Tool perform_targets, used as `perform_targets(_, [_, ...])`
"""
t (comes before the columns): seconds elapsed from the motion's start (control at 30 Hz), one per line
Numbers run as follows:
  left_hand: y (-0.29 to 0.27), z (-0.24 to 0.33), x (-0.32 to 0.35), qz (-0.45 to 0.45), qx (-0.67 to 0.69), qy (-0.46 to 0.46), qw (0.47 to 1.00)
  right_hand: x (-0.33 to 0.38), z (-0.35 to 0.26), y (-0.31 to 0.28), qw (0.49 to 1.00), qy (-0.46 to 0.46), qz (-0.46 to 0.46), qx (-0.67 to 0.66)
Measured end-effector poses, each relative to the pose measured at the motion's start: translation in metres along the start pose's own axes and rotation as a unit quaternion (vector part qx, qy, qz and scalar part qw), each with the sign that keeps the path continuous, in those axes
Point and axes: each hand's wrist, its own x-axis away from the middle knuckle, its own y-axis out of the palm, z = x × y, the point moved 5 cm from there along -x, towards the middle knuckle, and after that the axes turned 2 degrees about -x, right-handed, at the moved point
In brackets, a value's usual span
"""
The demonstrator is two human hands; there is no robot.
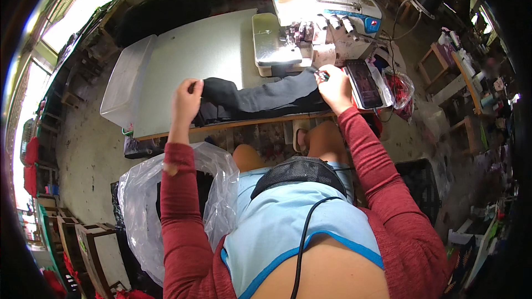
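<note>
A long dark grey strip of cloth point(271, 94) is held up between my two hands above the table's front edge. My left hand point(187, 101) pinches its left end, fingers closed. At the other end, my right hand point(334, 87) is closed on the cloth's upper right corner. A small shiny thing shows by the right fingertips, too small to name. Under the strip lies more black cloth point(221, 117) along the table edge, partly hidden by the held piece.
The sewing machine point(354, 8) stands at the table's far right, with a lidded box point(267, 22) beside it. A phone point(363, 83) lies right of my right hand. A clear bin point(124, 86) stands at the left; a plastic bag point(141, 205) is beside my legs.
</note>
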Motion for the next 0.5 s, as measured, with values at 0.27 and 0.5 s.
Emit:
perform_targets(0.27, [-0.024, -0.037, 0.057, -0.059, 0.078, -0.083, 0.992, 0.040, 0.032, -0.034, 0.996, 0.077, 0.039, -0.023])
perform_targets(0.5, [-0.016, -0.029, 0.042, -0.095, 0.068, -0.106, 0.987, 0.017, 0.047, -0.053, 0.989, 0.129, 0.015, -0.070])
